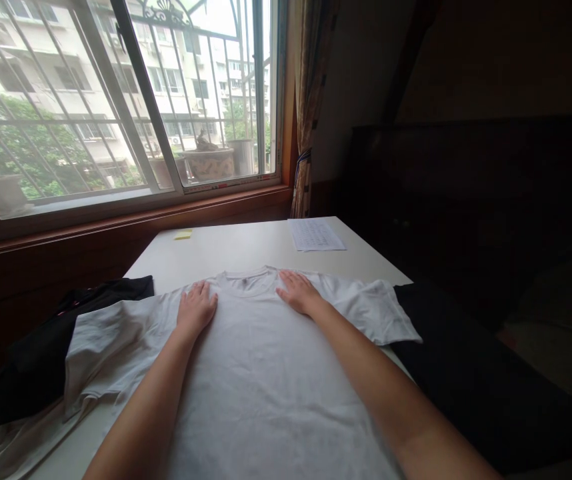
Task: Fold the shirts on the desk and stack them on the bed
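Note:
A white T-shirt (266, 373) lies spread out with its neckline at the far end and its sleeves out to both sides. My left hand (197, 307) rests flat on the shirt beside the left end of the collar, fingers extended. Near the collar's right end, my right hand (297, 291) lies flat on the fabric with its fingers spread. Neither hand grips anything. Some wrinkles show in the left sleeve and across the lower body of the shirt.
The white table (236, 243) bears a yellow sticky note (183, 235) and printed sheets (317, 235) at its far end. Dark clothing (41, 353) lies at the left, and dark fabric (471, 373) at the right. A barred window and curtain stand beyond.

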`<state>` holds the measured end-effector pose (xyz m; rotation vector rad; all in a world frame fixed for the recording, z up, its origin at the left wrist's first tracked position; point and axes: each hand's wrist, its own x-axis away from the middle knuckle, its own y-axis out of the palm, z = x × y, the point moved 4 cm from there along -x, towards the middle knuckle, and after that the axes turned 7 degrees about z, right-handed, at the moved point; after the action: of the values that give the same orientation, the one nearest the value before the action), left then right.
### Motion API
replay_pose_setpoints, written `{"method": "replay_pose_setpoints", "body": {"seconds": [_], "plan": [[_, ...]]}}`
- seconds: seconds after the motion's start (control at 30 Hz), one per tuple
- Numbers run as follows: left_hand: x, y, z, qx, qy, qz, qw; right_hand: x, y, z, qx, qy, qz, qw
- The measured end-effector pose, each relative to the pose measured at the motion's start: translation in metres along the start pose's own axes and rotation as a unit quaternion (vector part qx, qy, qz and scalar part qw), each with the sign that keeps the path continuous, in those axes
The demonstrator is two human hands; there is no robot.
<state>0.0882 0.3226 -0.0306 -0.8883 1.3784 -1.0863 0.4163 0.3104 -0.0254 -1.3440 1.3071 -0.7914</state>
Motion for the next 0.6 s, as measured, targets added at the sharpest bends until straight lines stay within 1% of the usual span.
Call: {"method": "replay_pose_setpoints", "body": {"seconds": [0.13, 0.27, 0.4, 0.6], "plan": [[0.0, -0.002, -0.011, 0.007, -0.019, -0.001, 1.0, -0.002, -0.004, -0.002, 0.004, 0.01, 0.031, 0.999], [0.002, -0.003, -0.013, 0.01, -0.024, -0.003, 1.0, -0.009, -0.007, -0.007, -0.003, -0.011, 0.051, 0.999], [0.003, -0.003, -0.011, 0.013, -0.022, -0.007, 1.0, -0.025, -0.006, -0.009, -0.019, -0.016, 0.063, 0.998], [0.003, -0.002, -0.012, 0.016, -0.027, -0.01, 0.999, -0.051, 0.004, -0.011, -0.054, -0.009, 0.082, 0.995]]}}
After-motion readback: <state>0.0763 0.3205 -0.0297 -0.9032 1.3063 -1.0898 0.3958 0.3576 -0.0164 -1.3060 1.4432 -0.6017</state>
